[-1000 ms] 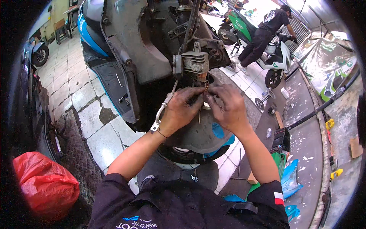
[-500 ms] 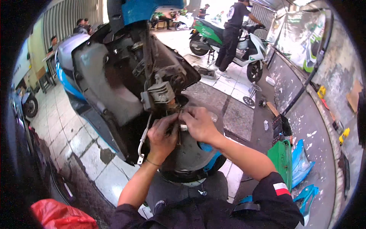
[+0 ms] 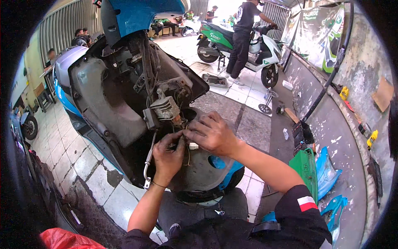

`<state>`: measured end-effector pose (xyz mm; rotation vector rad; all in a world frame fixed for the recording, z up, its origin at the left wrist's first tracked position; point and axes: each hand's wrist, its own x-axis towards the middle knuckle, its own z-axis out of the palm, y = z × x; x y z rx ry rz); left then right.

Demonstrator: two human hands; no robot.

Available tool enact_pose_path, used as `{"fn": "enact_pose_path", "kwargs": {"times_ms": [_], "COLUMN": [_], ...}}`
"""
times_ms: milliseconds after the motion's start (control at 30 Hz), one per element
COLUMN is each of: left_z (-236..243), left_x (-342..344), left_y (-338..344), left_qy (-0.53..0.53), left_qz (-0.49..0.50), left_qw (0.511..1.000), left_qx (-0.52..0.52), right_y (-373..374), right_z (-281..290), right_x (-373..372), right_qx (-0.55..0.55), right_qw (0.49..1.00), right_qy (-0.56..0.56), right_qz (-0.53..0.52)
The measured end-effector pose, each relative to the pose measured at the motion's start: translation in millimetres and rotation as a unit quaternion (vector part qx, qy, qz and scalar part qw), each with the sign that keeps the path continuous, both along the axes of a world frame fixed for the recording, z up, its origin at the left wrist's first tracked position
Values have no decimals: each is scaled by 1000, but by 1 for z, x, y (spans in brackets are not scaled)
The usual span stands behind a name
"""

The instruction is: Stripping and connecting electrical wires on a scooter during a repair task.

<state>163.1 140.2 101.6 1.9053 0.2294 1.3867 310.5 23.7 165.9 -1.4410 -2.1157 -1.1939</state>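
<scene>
Both my hands meet in front of a partly stripped blue scooter [image 3: 99,87]. My left hand [image 3: 169,157] is closed in a pinch. My right hand [image 3: 213,135] pinches at the same spot, its fingertips against the left ones. A thin wire [image 3: 189,157] hangs below the fingertips; its upper part is hidden between them. Beside the fingers sits a small white connector [image 3: 193,146]. Just above is a finned metal box [image 3: 165,108], with wires running down from it. The dark front mudguard [image 3: 203,170] lies beneath my hands.
A bare metal bracket [image 3: 147,172] sticks down left of my left wrist. Blue panels [image 3: 327,170] and a green box [image 3: 304,170] stand along the right wall. Farther back a person stands beside a green and white scooter [image 3: 259,58]. Red cloth [image 3: 68,240] lies lower left.
The view has shifted, so the scooter and both hands appear slightly farther left. My right hand's fingers have changed their bend; both hands keep pinching at the same place.
</scene>
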Motion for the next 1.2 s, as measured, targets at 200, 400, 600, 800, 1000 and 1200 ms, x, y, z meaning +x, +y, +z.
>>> {"fn": "enact_pose_path", "kwargs": {"times_ms": [200,400,600,800,1000,1200], "left_z": [1,1,-2,0,-2,9], "left_x": [-1,-1,4,-2,-4,-9], "left_y": [-4,-6,-5,-5,-2,4], "left_qy": [17,2,-24,1,-6,47], "left_qz": [37,57,47,59,37,-68], "left_qw": [999,998,998,998,999,996], "left_qx": [21,32,28,27,27,-24], "right_y": [1,6,-5,-7,-15,-9], "right_z": [0,3,3,-4,-3,10], "right_x": [-22,-42,-41,-42,-24,6], "right_qx": [-30,-135,-48,-61,-75,-62], "right_qw": [989,786,851,858,846,972], "right_qy": [117,585,520,509,527,216], "right_qz": [-83,-146,-57,-27,19,63]}}
